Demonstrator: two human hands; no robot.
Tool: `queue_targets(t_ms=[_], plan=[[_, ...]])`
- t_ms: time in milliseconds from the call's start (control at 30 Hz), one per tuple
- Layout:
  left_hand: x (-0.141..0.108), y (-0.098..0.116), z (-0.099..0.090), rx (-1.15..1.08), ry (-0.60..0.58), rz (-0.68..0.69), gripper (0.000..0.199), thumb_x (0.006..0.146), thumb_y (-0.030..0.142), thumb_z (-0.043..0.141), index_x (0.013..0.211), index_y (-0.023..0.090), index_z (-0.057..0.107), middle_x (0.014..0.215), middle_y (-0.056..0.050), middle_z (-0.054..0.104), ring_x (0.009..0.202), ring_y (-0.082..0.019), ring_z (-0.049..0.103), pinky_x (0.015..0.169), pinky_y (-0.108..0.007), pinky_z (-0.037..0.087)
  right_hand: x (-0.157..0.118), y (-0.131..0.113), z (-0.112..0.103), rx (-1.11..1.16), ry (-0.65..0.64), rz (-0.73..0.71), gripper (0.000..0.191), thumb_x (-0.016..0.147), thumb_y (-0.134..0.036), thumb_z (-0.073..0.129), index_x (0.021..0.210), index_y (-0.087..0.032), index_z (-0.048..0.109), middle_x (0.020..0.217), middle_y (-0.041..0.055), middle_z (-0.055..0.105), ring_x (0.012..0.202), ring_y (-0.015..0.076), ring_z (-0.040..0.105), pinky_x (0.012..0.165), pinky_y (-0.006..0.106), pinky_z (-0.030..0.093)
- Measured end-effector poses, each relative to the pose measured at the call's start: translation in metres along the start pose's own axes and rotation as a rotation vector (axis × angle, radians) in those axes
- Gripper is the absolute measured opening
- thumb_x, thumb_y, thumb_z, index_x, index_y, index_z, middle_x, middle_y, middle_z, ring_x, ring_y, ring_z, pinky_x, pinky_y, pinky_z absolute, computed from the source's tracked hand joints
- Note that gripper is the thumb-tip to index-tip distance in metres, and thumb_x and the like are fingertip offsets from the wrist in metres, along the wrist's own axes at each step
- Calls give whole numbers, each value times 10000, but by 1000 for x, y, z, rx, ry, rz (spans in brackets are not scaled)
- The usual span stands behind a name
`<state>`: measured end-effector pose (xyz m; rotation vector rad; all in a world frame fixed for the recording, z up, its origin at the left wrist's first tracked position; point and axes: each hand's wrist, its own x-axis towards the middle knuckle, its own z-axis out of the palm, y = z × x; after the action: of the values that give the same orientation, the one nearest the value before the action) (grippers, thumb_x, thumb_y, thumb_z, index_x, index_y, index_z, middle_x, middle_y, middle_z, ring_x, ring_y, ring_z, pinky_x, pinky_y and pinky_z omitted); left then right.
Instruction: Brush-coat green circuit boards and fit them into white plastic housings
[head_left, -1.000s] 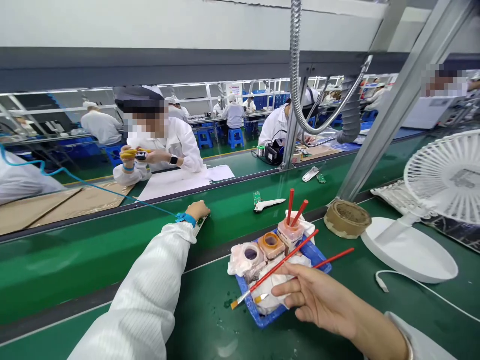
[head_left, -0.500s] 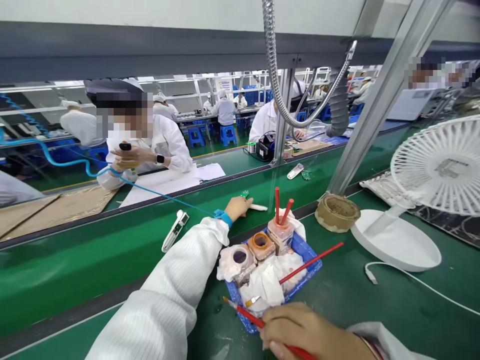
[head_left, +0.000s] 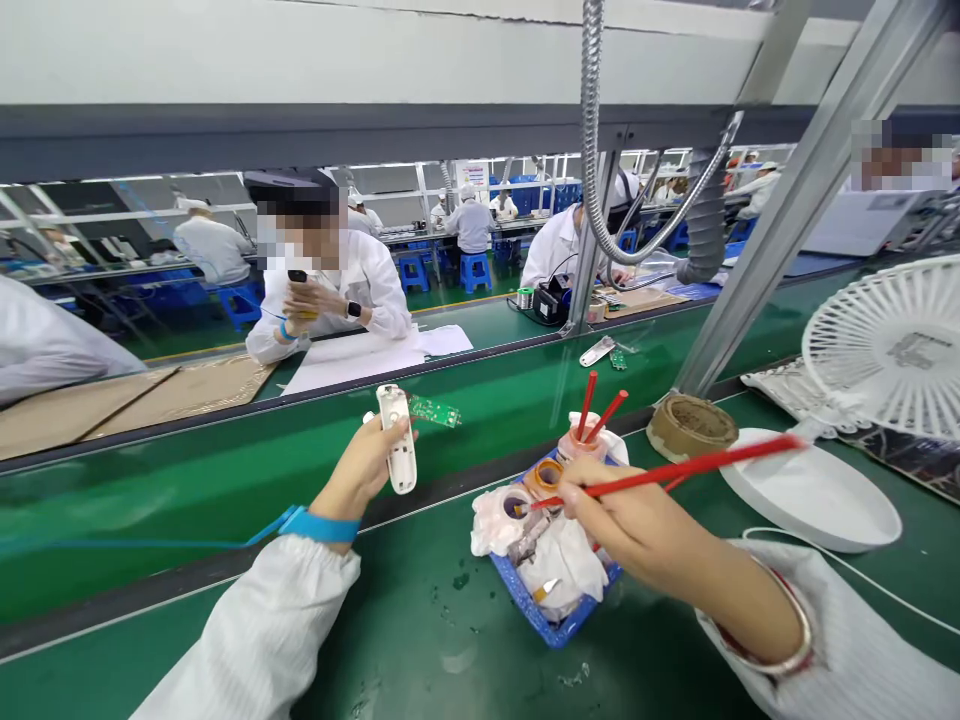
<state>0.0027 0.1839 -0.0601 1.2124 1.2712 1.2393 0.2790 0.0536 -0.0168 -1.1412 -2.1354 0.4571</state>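
My left hand (head_left: 356, 475) is closed around a narrow white plastic casing (head_left: 403, 455), lifted above the near edge of the green belt. A green circuit board (head_left: 436, 411) sticks out to the right beside the casing; how the two are joined is hidden. Between the fingers of my right hand (head_left: 637, 520) is a red-handled brush (head_left: 705, 462), its bristle end at the mouth of a jar wrapped in pinkish tissue (head_left: 489, 522). That jar stands in a blue tray (head_left: 551, 630) with an orange-rimmed jar (head_left: 547, 473) and crumpled white tissue (head_left: 566, 570).
Two red sticks (head_left: 589, 408) stand in another jar at the tray's back. Right of it are a brown round dish (head_left: 691, 428) and a white fan (head_left: 892, 350). Another casing (head_left: 597, 351) lies farther along the belt. A co-worker (head_left: 360, 280) sits opposite.
My left hand has come back from the belt, raising the casing and board. My right hand has moved up and over the tray, bringing the brush tip to the tissue-wrapped jar.
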Motion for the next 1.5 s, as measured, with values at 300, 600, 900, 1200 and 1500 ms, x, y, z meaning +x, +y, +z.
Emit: queue_targets(t_ms=[300,600,900,1200,1500], plan=[[-78,22,-15,-488,-32,-285,177,737,35,603,894,116,619,972,-119,667,1029,-274,614,913,-403,510,26,-12,-8,-280,-281,-130,246,910,-208,344,740,-193,522,643,6,533,601,142,493,608,262,364],[-92,30,-15,-507,-50,-365,165,759,-9,569,862,92,650,854,-110,696,907,-241,668,876,-376,533,44,-13,11,-289,-333,-74,258,902,-165,345,703,-181,509,657,-2,560,608,128,519,599,247,371],[-104,36,-7,-490,-159,-404,175,720,-8,620,844,103,675,849,-99,706,834,-185,679,872,-305,527,7,-18,-14,-314,-102,-291,217,906,-159,368,719,-198,470,665,12,542,611,143,507,605,269,388],[-112,39,-8,-424,-220,-417,120,711,64,675,817,118,688,842,-80,699,833,-172,667,867,-282,524,-16,-22,-5,-420,-120,-416,208,837,-45,370,724,-183,477,656,14,522,570,130,448,517,252,329],[-115,38,-8,-391,-286,-423,133,719,118,690,852,127,686,874,-66,693,866,-155,649,872,-254,508,-28,-38,-11,-403,-128,-387,230,834,-68,357,710,-195,503,655,14,526,569,132,472,503,247,365]])
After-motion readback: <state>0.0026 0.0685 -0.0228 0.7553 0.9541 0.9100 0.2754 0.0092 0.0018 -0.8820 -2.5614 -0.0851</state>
